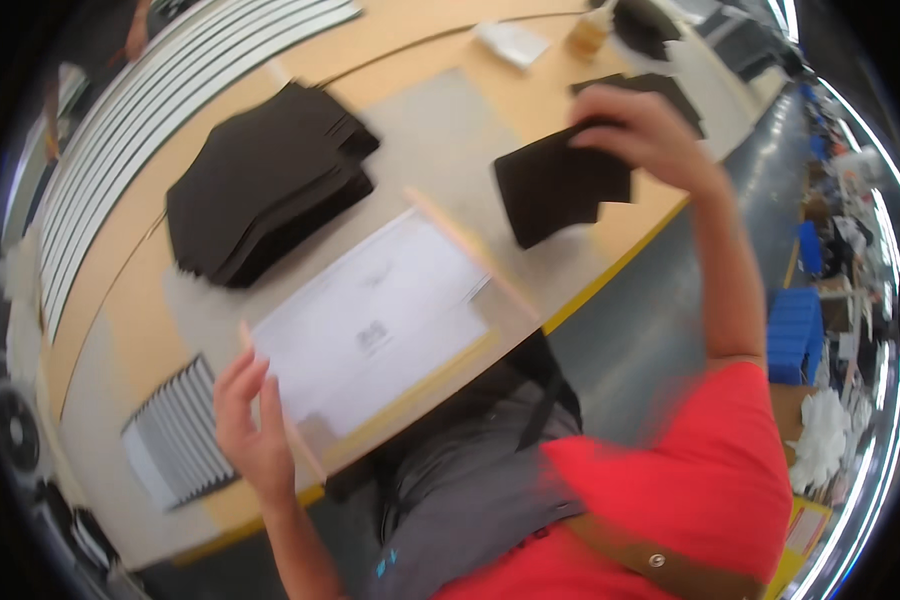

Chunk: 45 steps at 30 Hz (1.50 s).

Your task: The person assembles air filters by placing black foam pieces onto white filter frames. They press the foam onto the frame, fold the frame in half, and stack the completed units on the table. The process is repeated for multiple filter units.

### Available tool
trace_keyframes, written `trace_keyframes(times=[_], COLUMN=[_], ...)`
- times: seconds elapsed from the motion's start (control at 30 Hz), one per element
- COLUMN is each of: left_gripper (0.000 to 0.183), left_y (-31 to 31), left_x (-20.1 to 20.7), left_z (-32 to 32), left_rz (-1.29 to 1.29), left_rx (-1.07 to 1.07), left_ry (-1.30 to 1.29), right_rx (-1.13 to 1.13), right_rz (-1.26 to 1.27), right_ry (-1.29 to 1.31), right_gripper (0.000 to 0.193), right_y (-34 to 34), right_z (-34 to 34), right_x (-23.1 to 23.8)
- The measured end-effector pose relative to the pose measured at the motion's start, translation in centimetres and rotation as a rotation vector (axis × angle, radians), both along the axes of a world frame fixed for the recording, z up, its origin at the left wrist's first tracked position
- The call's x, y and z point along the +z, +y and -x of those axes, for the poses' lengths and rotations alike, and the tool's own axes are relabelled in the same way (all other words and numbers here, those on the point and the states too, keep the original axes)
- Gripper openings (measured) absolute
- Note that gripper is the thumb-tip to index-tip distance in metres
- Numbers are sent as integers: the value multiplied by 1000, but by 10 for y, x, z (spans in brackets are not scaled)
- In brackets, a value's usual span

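My right hand (638,135) grips a flat black cut-out piece (550,185) by its upper edge, above the right part of the table. Behind that hand lies another black piece or small stack (670,98), partly covered by it. My left hand (248,410) is empty, thumb and fingers apart, at the left edge of a white printed sheet (370,310). The sheet lies flat between two thin pale strips. Beyond it sits a thick stack of black cut-out pieces (270,180). Grey and white striped pieces (182,435) lie left of my left hand.
Long white strips (170,120) run along the table's far left side. At the back stand a small bottle with amber contents (590,32) and a white packet (511,44). A yellow edge (620,268) borders the table. Blue bins (795,335) stand across the floor at right.
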State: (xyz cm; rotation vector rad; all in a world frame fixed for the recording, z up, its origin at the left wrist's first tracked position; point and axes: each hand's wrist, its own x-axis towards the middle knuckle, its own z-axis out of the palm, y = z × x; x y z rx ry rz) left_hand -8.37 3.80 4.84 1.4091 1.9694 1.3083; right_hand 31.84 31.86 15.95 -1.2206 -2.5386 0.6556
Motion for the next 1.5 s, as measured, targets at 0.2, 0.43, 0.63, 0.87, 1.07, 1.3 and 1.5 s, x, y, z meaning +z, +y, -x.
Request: trace_keyframes(times=[0.2,0.43,0.63,0.87,1.07,1.3,1.5], left_gripper=[23,23,31,39,39,37,35], left_y=[-22,-34,15,73,82,90,103], left_x=[5,8,9,-23,-32,-36,-34], left_z=[6,-6,-64,-101,-105,-107,-111], left_rz=[-130,-112,-106,-92,-31,-51,-42], left_rx=[42,57,-305,-480,-515,-544,-486], left_ry=[-102,113,315,548,559,513,574], right_rx=[269,399,373,279,267,177,91], right_rz=[234,390,353,-249,-380,-475,-417], right_ry=[239,84,17,199,63,10,141], right_gripper=[13,28,29,20,36,42,31], right_y=[-2,-13,-10,-28,-115,-136,-131], right_z=[63,172,177,124,62,54,45], right_x=[18,-109,-124,-125,-147,-156,-157])
